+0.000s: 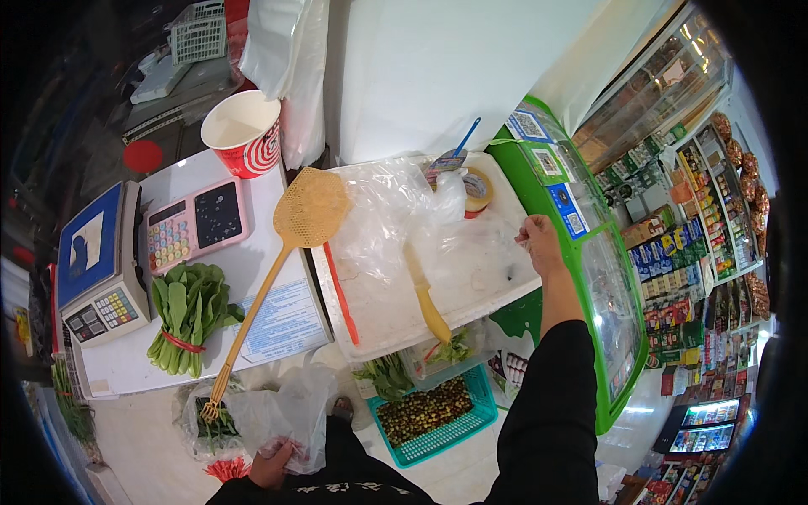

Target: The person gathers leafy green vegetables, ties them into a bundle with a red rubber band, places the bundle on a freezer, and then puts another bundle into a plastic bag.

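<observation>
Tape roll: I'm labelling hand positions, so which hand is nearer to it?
Right. The right hand is right of the tape roll, slightly lower in the picture; the left hand is far lower and left, gripping a plastic bag.

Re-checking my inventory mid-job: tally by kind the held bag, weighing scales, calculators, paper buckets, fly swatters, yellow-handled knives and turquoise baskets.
Plastic bag in left hand: 1
Weighing scale: 1
Pink calculator: 1
Paper bucket: 1
Fly swatter: 1
Yellow-handled knife: 1
Turquoise basket: 1
Total: 7

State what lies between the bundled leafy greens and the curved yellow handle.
Head view: a fly swatter's handle, a printed sheet, the white tray's edge and a red strip.
</observation>
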`<state>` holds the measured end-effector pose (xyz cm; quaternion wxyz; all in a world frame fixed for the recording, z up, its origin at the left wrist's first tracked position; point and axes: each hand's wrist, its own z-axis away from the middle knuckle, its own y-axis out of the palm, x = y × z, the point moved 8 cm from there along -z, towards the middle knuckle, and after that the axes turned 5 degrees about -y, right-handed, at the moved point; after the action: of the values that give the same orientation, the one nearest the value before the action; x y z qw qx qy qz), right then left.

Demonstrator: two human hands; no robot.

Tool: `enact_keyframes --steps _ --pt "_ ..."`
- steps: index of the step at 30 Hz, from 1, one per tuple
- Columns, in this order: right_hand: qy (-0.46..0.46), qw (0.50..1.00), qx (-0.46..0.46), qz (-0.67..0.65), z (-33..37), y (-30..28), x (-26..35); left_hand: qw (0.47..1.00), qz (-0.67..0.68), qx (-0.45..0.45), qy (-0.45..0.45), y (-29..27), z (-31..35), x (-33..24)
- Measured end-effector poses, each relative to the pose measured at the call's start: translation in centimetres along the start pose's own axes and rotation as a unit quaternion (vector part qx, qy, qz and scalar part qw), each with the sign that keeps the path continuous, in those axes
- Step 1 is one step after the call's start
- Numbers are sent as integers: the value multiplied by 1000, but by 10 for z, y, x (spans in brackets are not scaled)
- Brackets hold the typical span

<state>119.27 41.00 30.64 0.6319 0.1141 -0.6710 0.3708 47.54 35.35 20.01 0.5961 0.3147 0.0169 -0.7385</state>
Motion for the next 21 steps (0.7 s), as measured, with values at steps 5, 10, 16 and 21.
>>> enact_keyframes --steps 5,10,16,21 --pt "108 933 199 281 13 31 -13 1000 -3 -5 2 -4 -5 9" --pt "-8 953 -12 301 -32 65 -3 1000 -10 3 -6 -8 -7 11" --pt "-81 886 -108 444 -68 147 -18 995 -91 -5 -31 -8 -3 8" --pt "-77 990 -117 28 -82 82 -37 999 -44 11 -8 -12 -6 15"
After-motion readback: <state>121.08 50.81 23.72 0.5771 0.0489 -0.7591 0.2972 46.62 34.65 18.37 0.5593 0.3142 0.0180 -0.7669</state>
